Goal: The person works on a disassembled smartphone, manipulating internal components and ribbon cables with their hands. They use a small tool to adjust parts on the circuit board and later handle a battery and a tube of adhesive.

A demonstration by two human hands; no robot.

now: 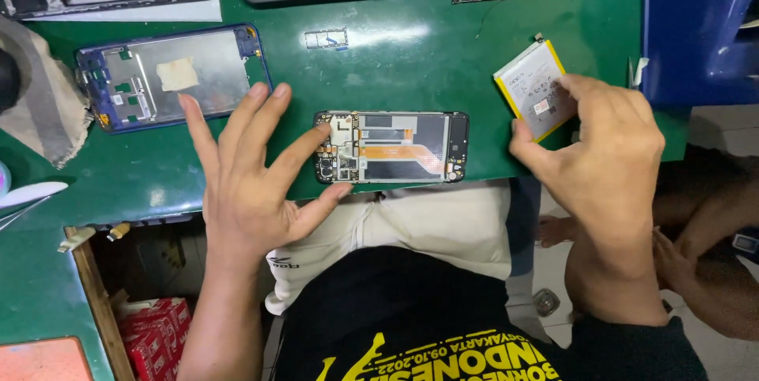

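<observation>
**Opened phone and removed battery**

Green tabletop (411, 57). Opened phone (391, 147), near centre: stiff, likely fragile, best gripped by its edges; left hand (249, 171), fingers spread, touches its left end. Right hand (605, 144) pinches the thin, probably light battery (531, 84), right.

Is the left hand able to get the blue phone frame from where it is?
Probably yes. The left hand rests by the open phone, and the blue frame lies just beyond its fingers with nothing between.
</observation>
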